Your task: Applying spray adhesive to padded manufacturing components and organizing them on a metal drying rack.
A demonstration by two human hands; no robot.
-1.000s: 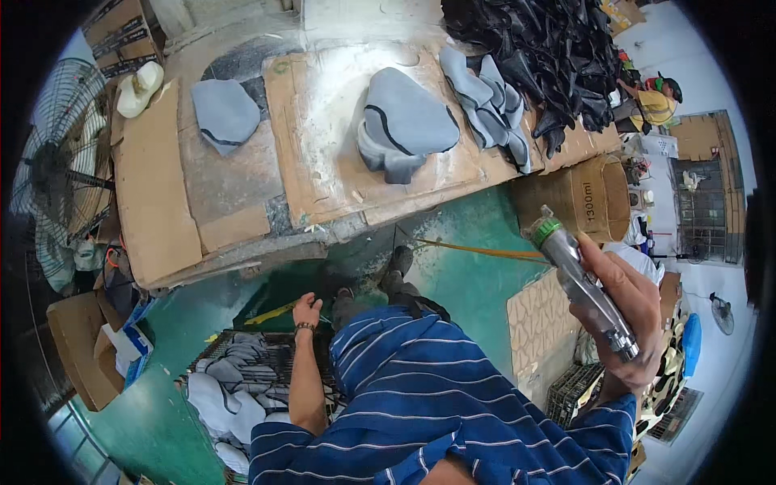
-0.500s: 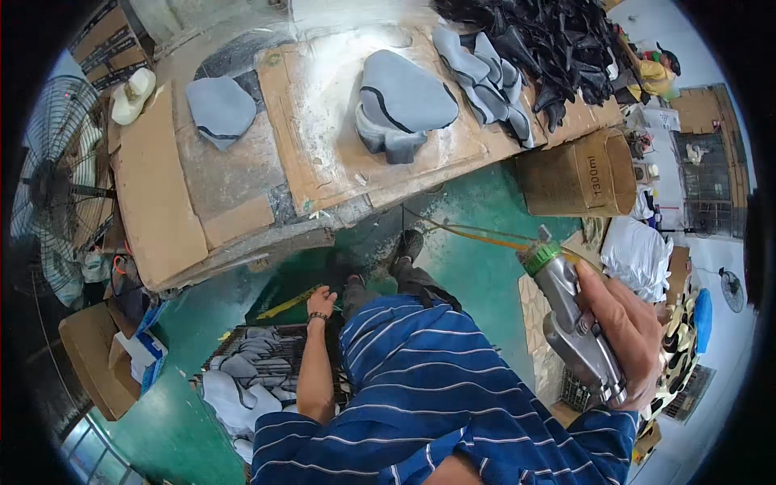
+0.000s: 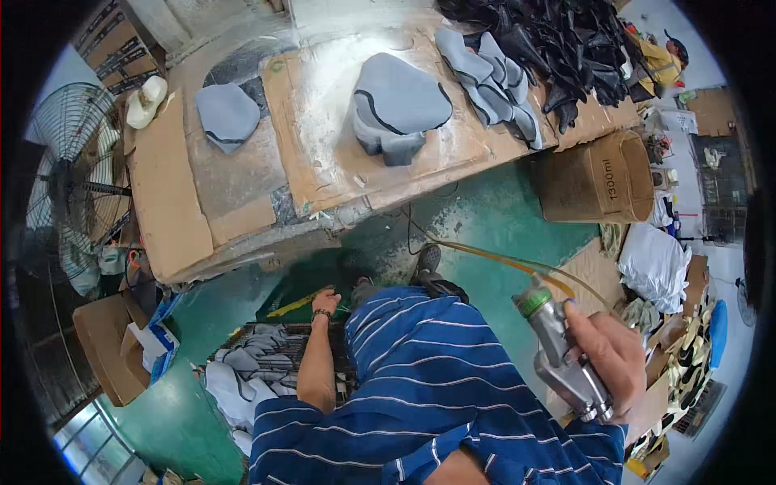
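My right hand (image 3: 608,356) is closed around a silver metal spray gun (image 3: 558,343) with a green ring near its nozzle end, held up at the right of my body. My left hand (image 3: 326,301) hangs low beside my leg with its fingers curled; what they hold, if anything, I cannot make out. A yellow strip (image 3: 293,305) lies next to it. On the worktable (image 3: 174,202) ahead, a grey rounded pad with a black edge line (image 3: 402,90) rests on a stack of similar pieces. Another grey pad (image 3: 227,115) lies to its left.
Several grey pieces (image 3: 489,77) and a black heap (image 3: 558,48) cover the table's right end. A cardboard box (image 3: 598,179) stands below. Grey pads fill a rack (image 3: 250,364) at my left. A brownish hose (image 3: 501,257) crosses the green floor. A large fan (image 3: 73,162) stands left.
My right hand has lowered the spray gun slightly and brought it nearer my body. The view has shifted a little, so the table sits further right. My left hand stays low beside my leg.
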